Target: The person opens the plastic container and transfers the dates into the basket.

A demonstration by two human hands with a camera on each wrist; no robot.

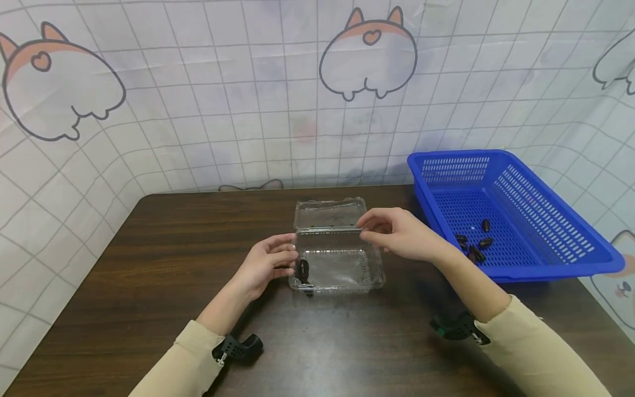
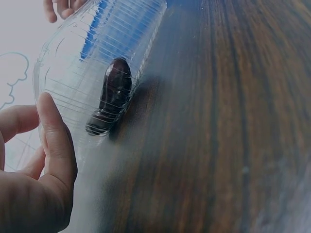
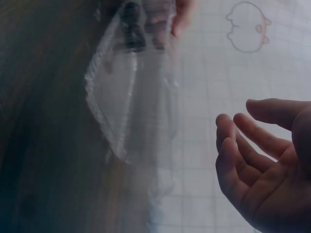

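A clear plastic clamshell box (image 1: 342, 270) lies on the table with its lid (image 1: 329, 214) tipped back. Inside, against the left end, is a dark, glossy date (image 1: 304, 269); the left wrist view shows the same date (image 2: 116, 85) through the ribbed wall, with a second dark shape (image 2: 99, 122) below it, perhaps another date or a reflection. My left hand (image 1: 265, 263) touches the box's left side with extended fingers. Over the box's back right corner hovers my right hand (image 1: 402, 234), its fingers loosely bent and nothing between them; the right wrist view shows it apart from the box.
A blue plastic basket (image 1: 536, 270) with slotted walls stands on the right, and several dates (image 1: 485, 242) lie in its front left part. The dark wooden table (image 1: 198, 242) meets a white, grid-patterned cloth (image 1: 238, 99) behind. A thin cord (image 1: 253, 186) lies along the back edge.
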